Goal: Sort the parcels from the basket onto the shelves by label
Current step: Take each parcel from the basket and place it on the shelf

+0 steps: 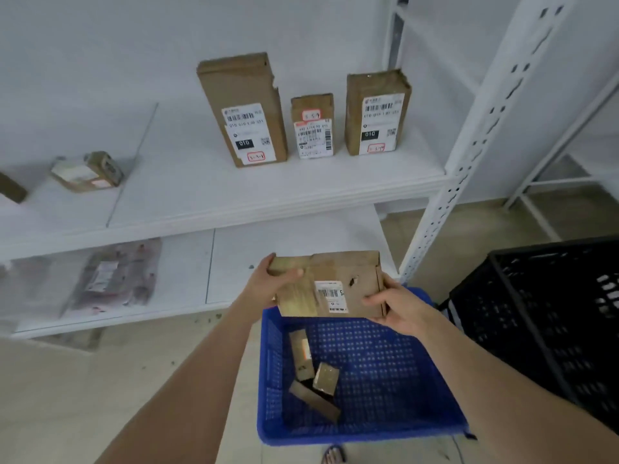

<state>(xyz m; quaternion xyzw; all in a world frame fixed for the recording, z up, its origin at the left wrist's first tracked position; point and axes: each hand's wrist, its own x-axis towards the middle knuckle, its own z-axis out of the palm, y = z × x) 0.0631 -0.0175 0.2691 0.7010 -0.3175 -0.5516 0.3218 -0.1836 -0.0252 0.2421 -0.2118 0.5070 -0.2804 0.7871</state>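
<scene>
I hold a flat brown cardboard parcel (338,279) with a white barcode label above the blue basket (395,370). My left hand (268,283) grips its left end and my right hand (398,306) grips its right edge. Three small brown parcels (313,373) lie in the basket. On the upper white shelf (187,202) three labelled brown boxes stand upright: a tall one (244,108), a small one (313,125) and a medium one (378,112). A small box (87,172) lies further left on that shelf.
A clear plastic-wrapped parcel (114,276) lies on the lower shelf (268,249). A white perforated shelf post (485,135) rises at the right. A black crate (549,319) stands right of the basket on the beige floor. Another brown box (11,189) shows at the far left edge.
</scene>
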